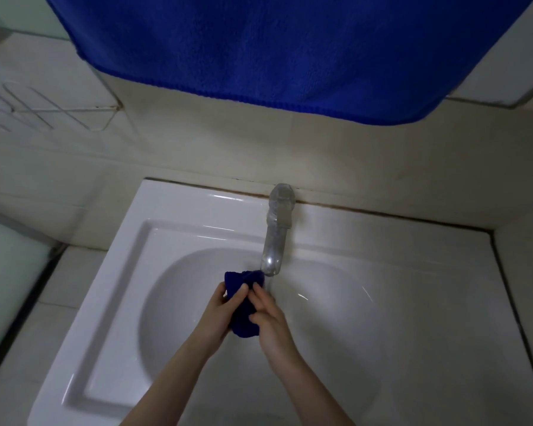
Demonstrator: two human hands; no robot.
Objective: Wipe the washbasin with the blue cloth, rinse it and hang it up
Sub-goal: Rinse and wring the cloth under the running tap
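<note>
Evidently this is the rinse: the left hand (220,305) and right hand (270,316) are close together, both gripping the blue cloth (243,322) over the washbasin (120,272) bowl, right under the tap (274,241) spout. The cloth looks dark, bunched into a tight wad. Whether water runs, I cannot tell. A big towel (274,50) hangs overhead.

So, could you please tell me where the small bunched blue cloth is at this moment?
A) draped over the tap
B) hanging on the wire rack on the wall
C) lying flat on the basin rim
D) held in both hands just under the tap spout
D: the left hand and the right hand both grip the blue cloth over the washbasin, just below the spout of the tap.
</note>
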